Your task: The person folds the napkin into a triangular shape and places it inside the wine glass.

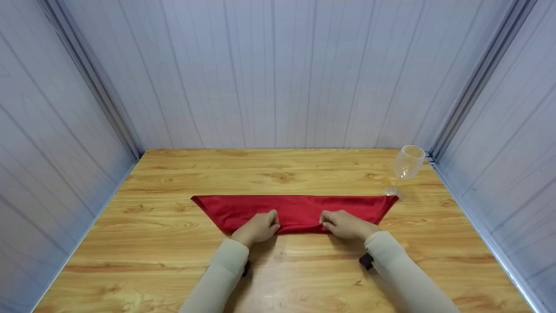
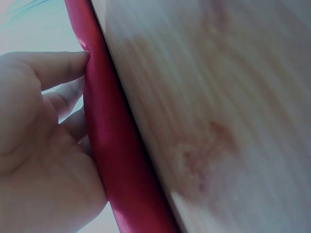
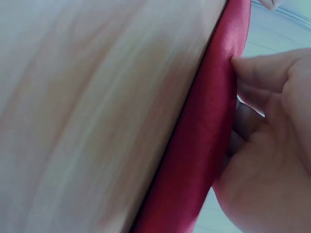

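A red cloth [image 1: 299, 211] with a smooth sheen lies on the table as a wide band, its long edge at the back and its ends slanting inward toward the front. Along its near edge, left of the middle, my left hand [image 1: 259, 227] pinches the fabric. Farther right, my right hand [image 1: 347, 224] pinches the same edge. In the left wrist view, the thumb presses on a rounded fold of the cloth [image 2: 114, 126], with the other fingers behind it. The right wrist view gives a mirrored picture: thumb against the fold [image 3: 199, 131], fingertips hidden by fabric.
A clear stemmed glass [image 1: 409, 163] stands upright at the back right, its foot close to the cloth's far right corner. The wood-grain table [image 1: 282, 178] is bounded by white panelled walls [image 1: 273, 74] at the back and both sides.
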The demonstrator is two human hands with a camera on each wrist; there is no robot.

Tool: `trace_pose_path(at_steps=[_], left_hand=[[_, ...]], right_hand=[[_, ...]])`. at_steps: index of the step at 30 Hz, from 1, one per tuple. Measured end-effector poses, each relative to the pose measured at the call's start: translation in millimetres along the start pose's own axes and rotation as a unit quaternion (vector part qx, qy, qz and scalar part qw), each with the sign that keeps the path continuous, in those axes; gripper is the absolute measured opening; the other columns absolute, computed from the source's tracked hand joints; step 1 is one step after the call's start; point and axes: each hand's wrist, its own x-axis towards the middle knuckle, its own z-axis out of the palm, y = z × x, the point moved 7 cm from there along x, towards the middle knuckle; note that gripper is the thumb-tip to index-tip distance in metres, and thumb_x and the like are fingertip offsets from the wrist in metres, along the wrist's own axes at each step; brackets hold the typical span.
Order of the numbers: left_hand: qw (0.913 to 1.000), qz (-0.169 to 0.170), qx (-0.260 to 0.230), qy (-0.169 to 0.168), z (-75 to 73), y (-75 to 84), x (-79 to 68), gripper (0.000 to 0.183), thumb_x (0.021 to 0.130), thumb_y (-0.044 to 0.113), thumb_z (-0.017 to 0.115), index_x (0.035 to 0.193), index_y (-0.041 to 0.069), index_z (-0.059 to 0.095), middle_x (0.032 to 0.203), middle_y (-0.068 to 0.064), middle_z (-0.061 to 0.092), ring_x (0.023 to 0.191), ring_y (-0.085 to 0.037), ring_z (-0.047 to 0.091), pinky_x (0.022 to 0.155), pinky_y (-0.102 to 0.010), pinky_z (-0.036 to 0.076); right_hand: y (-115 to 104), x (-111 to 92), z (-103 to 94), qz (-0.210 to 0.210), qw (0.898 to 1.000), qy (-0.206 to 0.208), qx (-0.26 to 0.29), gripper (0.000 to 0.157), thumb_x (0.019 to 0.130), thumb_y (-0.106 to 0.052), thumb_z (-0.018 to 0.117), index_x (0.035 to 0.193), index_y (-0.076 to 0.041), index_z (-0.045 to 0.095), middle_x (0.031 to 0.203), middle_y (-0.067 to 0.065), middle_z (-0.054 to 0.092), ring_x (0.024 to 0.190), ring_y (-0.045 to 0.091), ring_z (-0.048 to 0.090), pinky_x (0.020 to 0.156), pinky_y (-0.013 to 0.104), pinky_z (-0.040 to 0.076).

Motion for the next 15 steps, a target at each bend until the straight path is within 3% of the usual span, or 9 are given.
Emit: trace_pose_path(at_steps=[3,6,15], left_hand=[[1.0000,0.004,0.001,0.003,0.1,-0.2,0.6,0.011,0.100,0.010,0.060,0.092,0.011,0.054,0.082,-0.002,0.058,0.084,-0.020,0.058,0.078,-0.040,0.048],[1.0000,0.008,0.004,0.004,0.6,-0.3,1.1,0.012,0.100,0.010,0.060,0.091,0.012,0.053,0.080,-0.001,0.056,0.082,-0.019,0.057,0.077,-0.039,0.048],[0.9993,0.026,0.017,0.023,-1.6,-1.1,-0.4,0.011,0.097,0.010,0.064,0.089,0.011,0.057,0.086,-0.004,0.052,0.086,-0.022,0.052,0.077,-0.041,0.045]], right_hand=[[-0.3,0.0,-0.7,0.005,1.000,0.009,0.012,0.001,0.102,-0.010,0.055,0.102,-0.010,0.056,0.081,-0.005,0.061,0.073,0.010,0.051,0.072,0.032,0.045],[-0.5,0.4,-1.8,0.016,1.000,0.019,0.006,0.004,0.101,-0.011,0.059,0.098,-0.012,0.055,0.079,-0.007,0.059,0.071,0.008,0.051,0.069,0.030,0.044],[-9.6,3.9,-6.3,-0.002,0.993,0.063,-0.097,0.012,0.093,-0.010,0.069,0.084,-0.014,0.064,0.081,-0.005,0.056,0.082,0.017,0.055,0.074,0.035,0.048]])
